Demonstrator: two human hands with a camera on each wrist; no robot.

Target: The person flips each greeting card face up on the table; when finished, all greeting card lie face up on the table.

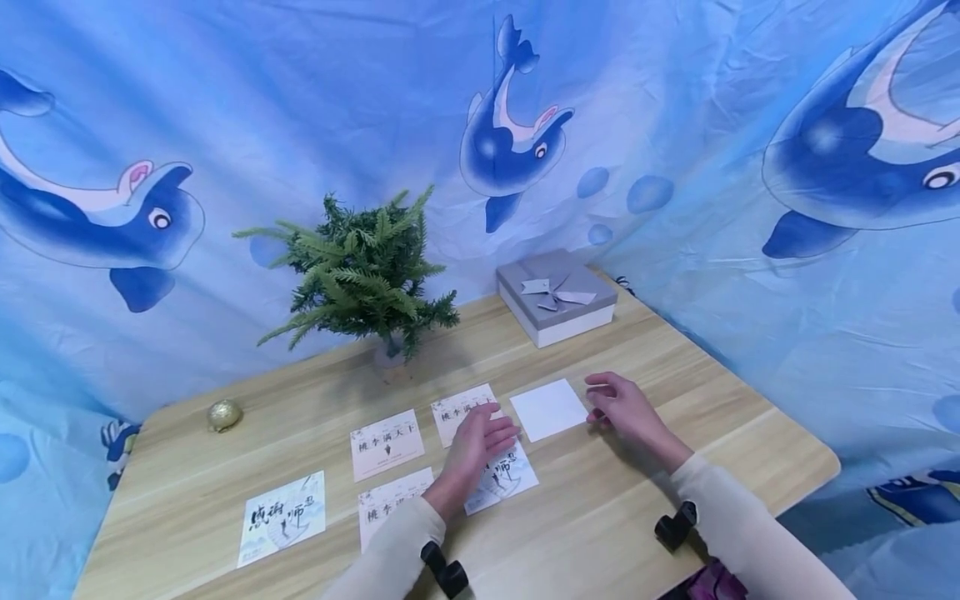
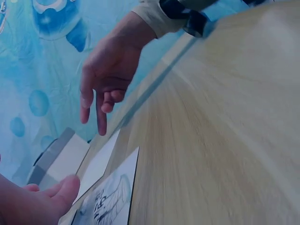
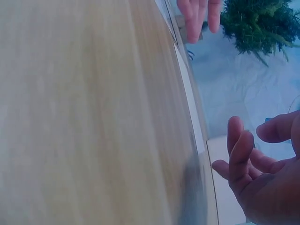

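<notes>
My left hand (image 1: pixel 476 446) hovers with extended fingers over a white card with black brush writing (image 1: pixel 504 487), partly covering it. A pinkish card with printed characters (image 1: pixel 448 408) lies just beyond those fingers. To the right is a blank white card (image 1: pixel 551 410) flat on the table. Beside its right edge hangs my right hand (image 1: pixel 626 412), fingers loosely bent and holding nothing; in the right wrist view a gap shows between thumb (image 3: pixel 276 129) and fingers. Two more pinkish cards (image 1: pixel 387 446) (image 1: pixel 386 500) and another brush-written card (image 1: pixel 283 518) lie farther left.
A small artificial pine tree (image 1: pixel 367 275) stands at the table's back. Right of it sits a grey-lidded gift box (image 1: pixel 558 304) with a ribbon bow. A gold ball (image 1: pixel 223 415) rests at the left. Blue dolphin-printed curtains (image 1: pixel 637 83) surround the wooden table (image 1: pixel 712 400).
</notes>
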